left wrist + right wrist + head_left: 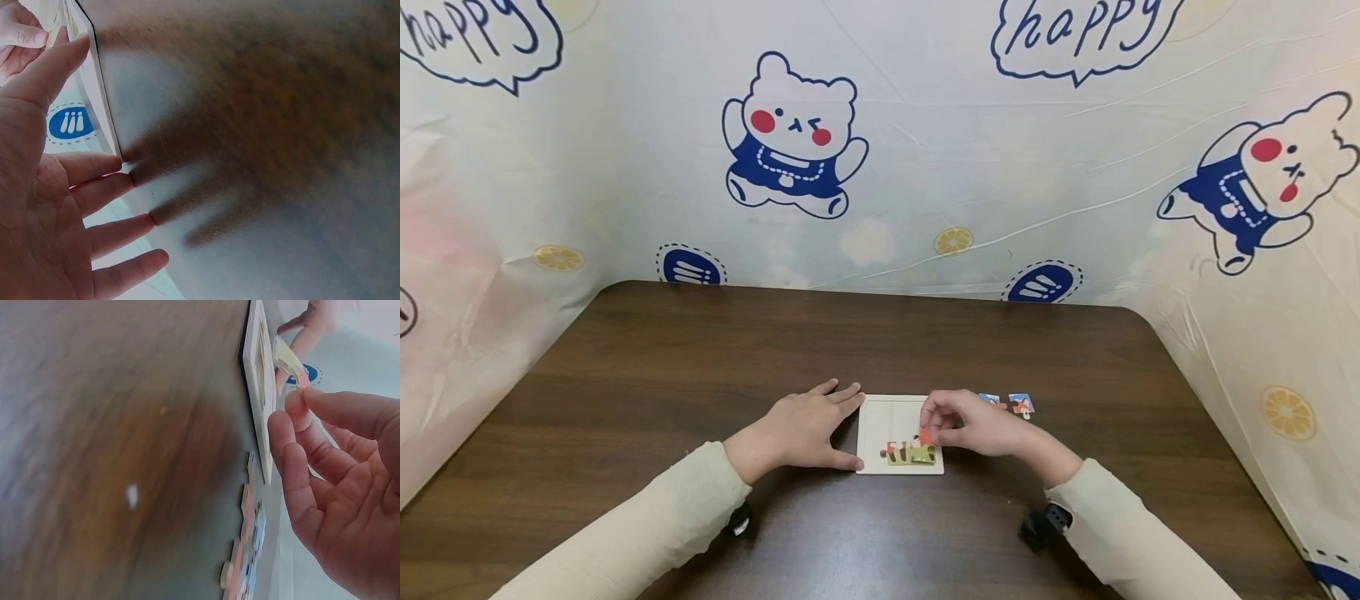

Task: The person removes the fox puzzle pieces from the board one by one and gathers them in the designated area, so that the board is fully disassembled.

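A pale, square puzzle tray (889, 413) lies on the table. Along its near side sit joined puzzle pieces (898, 454) with yellow-green and dark stripes. My left hand (801, 429) is spread flat at the tray's left side, thumb at the near corner and fingertips at the far one. Over the tray's right part, my right hand (976, 422) pinches a yellow-and-red puzzle piece (291, 364) between thumb and index finger. In the right wrist view this piece is tilted up, close over the tray; its lower part overlaps the placed pieces in the head view.
Several loose puzzle pieces (1021, 405) with blue and orange print lie right of the tray, partly behind my right hand. The brown wooden table (737, 342) meets a printed curtain (917, 167) along its back and sides.
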Action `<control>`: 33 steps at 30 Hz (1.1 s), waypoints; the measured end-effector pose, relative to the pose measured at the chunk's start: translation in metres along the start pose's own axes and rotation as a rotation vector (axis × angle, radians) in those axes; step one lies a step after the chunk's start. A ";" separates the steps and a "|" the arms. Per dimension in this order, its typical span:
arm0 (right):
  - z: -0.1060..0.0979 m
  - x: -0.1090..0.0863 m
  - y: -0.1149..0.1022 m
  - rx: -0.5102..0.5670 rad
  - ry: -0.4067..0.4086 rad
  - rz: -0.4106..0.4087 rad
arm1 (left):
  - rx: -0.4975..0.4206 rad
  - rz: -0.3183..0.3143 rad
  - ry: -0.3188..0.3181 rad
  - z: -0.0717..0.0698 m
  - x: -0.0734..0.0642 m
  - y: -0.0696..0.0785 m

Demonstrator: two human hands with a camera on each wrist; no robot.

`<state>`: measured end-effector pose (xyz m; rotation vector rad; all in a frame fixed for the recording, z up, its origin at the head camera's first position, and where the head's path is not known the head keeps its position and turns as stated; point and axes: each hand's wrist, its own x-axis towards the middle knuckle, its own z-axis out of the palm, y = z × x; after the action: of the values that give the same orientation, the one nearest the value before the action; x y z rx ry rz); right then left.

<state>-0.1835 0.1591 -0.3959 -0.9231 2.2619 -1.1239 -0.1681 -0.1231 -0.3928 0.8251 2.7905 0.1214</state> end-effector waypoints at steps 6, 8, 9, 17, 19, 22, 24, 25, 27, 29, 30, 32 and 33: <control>-0.004 -0.011 0.005 -0.018 0.013 0.006 | -0.005 -0.001 -0.002 -0.001 0.000 0.001; -0.005 -0.015 0.007 -0.017 0.014 0.016 | -0.005 -0.003 -0.003 -0.001 -0.001 0.001; -0.005 -0.017 0.007 -0.018 0.014 0.020 | -0.005 -0.004 -0.003 -0.001 -0.001 0.001; -0.009 -0.034 0.013 -0.014 0.006 0.023 | 0.002 -0.005 -0.006 0.000 -0.001 0.000; -0.010 -0.037 0.013 -0.013 0.005 0.022 | -0.002 -0.003 -0.005 0.000 0.000 0.000; -0.012 -0.043 0.014 -0.018 0.006 0.024 | -0.001 -0.007 -0.006 0.001 0.000 0.000; -0.013 -0.046 0.015 -0.016 0.004 0.025 | 0.000 -0.005 -0.004 0.000 0.000 0.000; -0.014 -0.047 0.015 -0.016 0.003 0.024 | 0.001 -0.004 -0.002 0.000 0.000 0.000; -0.015 -0.049 0.015 -0.014 0.001 0.027 | 0.001 -0.001 -0.001 0.000 0.000 0.000; -0.015 -0.051 0.015 -0.010 0.000 0.028 | -0.002 0.001 -0.001 0.000 0.000 0.000; -0.015 -0.052 0.015 -0.008 -0.001 0.030 | -0.003 0.000 -0.003 0.000 0.000 0.000; -0.015 -0.054 0.015 -0.004 -0.004 0.032 | -0.006 0.002 -0.003 0.000 -0.001 0.000; -0.015 -0.054 0.015 -0.001 -0.006 0.032 | -0.006 0.003 -0.003 0.000 -0.001 0.000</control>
<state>-0.1620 0.2132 -0.3941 -0.8869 2.2641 -1.1050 -0.1677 -0.1234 -0.3925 0.8280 2.7844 0.1284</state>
